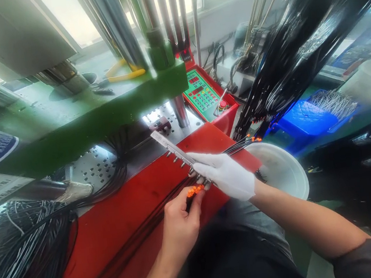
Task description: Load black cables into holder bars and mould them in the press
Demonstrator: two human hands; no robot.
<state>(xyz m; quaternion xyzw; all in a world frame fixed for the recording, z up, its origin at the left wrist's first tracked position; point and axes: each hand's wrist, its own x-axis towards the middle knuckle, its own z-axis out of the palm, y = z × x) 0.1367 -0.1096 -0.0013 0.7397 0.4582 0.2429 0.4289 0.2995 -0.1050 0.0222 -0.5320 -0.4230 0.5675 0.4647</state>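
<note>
My right hand (225,173), in a white glove, grips a long metal bar (169,148) with a row of pins along its underside. The bar slants up to the left over the red machine bed (121,219). My bare left hand (179,223) is closed in a pinch on black cables (143,232) with small orange tips (194,191), and holds those tips right under the bar's near end. The cables trail down to the left across the red bed.
A green press frame (95,118) with steel columns stands over the bed. A green and red control panel (202,95) is behind it. Black cable bundles hang at the right (296,53) and lie at the left (23,253). A white bowl (282,167) and a blue bin (305,120) sit to the right.
</note>
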